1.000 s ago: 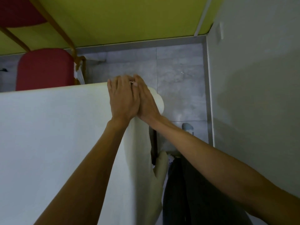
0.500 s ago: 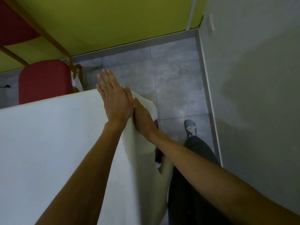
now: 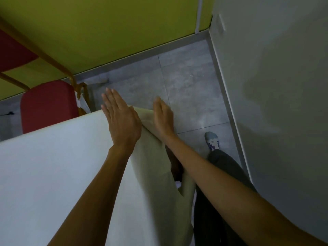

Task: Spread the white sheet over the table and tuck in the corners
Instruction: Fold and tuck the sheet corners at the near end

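Surface: a smooth white cloth sheet [image 3: 53, 166] lies flat over the desk and hides its top. At the desk's right side the sheet hangs down in a cream fold, with a dark gap showing behind the fold.
Room: a grey tiled floor [image 3: 186, 89] lies beyond and to the right of the desk. A yellow-green wall [image 3: 106, 29] stands beyond the desk and a pale grey wall [image 3: 275, 103] to its right. A red padded chair [image 3: 48, 105] on an orange metal frame [image 3: 53, 63] stands beyond the desk's far edge.
Person: a dark trouser leg [image 3: 225, 174] and a grey shoe [image 3: 212, 141] are on the floor just right of the desk.
Left hand [image 3: 122, 119]: released, fingers straight and together. It lies flat over the sheet at the desk's far right corner, with the fingertips reaching past the desk's far edge. It grasps nothing.
Right hand [image 3: 163, 116]: released, fingers straight. It is set edge-on against the draped sheet on the right side of the same desk corner, just beside the left hand. It holds nothing.
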Demonstrator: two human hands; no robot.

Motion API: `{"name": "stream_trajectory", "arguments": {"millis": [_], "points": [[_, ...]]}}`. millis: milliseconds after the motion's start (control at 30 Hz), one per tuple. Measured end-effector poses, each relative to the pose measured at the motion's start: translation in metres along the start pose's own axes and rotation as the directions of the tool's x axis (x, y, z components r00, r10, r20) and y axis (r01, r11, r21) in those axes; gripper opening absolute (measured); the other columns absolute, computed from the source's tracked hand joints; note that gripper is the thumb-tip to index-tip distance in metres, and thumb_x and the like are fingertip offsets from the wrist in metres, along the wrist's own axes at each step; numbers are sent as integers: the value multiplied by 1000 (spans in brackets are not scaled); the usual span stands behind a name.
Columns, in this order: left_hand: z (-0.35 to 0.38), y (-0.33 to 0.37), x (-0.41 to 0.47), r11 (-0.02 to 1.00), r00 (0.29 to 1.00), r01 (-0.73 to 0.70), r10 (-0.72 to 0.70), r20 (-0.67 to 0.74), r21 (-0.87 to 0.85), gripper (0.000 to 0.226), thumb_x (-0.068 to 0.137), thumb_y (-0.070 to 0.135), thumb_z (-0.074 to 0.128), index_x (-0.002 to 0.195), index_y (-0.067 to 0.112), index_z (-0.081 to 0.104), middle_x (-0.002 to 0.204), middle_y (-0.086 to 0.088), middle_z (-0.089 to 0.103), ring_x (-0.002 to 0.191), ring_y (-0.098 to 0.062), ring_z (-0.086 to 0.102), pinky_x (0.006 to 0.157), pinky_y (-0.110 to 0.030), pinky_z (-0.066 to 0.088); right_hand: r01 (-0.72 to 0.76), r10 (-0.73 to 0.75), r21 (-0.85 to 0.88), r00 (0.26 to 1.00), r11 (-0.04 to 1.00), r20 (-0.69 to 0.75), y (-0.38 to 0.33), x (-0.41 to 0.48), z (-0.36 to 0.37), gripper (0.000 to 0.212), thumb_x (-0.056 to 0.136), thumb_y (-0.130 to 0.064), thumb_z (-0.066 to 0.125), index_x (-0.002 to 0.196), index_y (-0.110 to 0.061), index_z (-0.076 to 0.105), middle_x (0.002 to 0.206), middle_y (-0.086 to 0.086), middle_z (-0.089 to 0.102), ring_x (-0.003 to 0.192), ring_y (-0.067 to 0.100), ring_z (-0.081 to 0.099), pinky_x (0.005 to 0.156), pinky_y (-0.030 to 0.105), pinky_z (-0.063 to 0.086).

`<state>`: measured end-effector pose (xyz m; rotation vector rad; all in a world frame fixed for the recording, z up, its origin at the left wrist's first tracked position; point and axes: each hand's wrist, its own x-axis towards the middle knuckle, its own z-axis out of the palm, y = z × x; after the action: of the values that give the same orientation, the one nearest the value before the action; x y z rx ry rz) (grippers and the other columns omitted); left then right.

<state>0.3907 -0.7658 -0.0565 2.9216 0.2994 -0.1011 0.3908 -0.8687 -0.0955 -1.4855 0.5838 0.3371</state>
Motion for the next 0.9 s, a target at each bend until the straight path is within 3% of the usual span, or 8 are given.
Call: {"name": "stream_trajectory", "arguments": {"millis": [100,200,367,500,600,733,800,900], "points": [[0,-2,0,1000,1000,-24,24,-1,-17,62,103,18,29,155,-5,4,164,-22,-1,153,-35,-7,124,-43,-6,83,-88,31,958,996,272,-34,36,34,48,110,-34,35,148,-6,46,152,15,49,137,20,47,115,33,35],[0,-1,0,998,1000,-26,27,5,-49,65,99,21,24,155,-5,5,164,-23,1,153,-35,-5,124,-45,-3,-48,12,69,895,996,446,-26,52,62,60,107,-49,34,151,-8,42,158,15,41,146,27,38,122,41,27],[5,-4,2,998,999,-23,22,-25,-52,62,101,12,34,155,-4,8,165,-21,3,153,-34,-4,125,-46,0,-69,61,10,938,998,343,53,54,62,59,108,-47,20,151,-12,39,159,11,36,146,22,32,124,50,17],[6,-4,3,998,998,-32,28,-53,-60,62,100,5,40,154,-6,12,164,-23,8,152,-37,0,125,-48,4,-329,317,-1,907,944,278,128,62,59,101,85,-88,16,157,-18,28,162,6,32,147,23,32,124,52,17],[4,-4,3,998,999,-30,27,-40,-64,62,100,6,40,155,-4,11,164,-21,7,153,-36,-1,125,-47,3,-402,443,-194,855,895,269,191,83,52,126,63,-105,9,159,-25,27,164,5,30,149,28,30,123,54,20],[4,-5,3,997,999,-27,25,-22,-72,63,100,16,33,156,-2,10,165,-19,6,153,-34,-1,125,-48,4,-262,290,-158,939,952,187,89,77,22,69,104,-58,20,155,-14,34,164,10,31,150,25,28,126,45,17],[4,-5,3,997,1000,-27,27,-10,-77,64,98,19,29,156,-1,10,165,-19,5,153,-33,-2,125,-49,4,-120,107,36,960,992,257,31,74,20,58,110,-46,20,159,-17,23,167,2,21,153,15,21,121,25,13],[3,-5,1,995,1000,-27,27,-1,-96,65,100,29,20,156,0,9,166,-17,4,154,-30,-4,125,-48,2,57,-78,66,921,996,382,6,55,41,54,111,-38,19,160,-14,19,168,4,17,154,14,16,124,29,12]]}}
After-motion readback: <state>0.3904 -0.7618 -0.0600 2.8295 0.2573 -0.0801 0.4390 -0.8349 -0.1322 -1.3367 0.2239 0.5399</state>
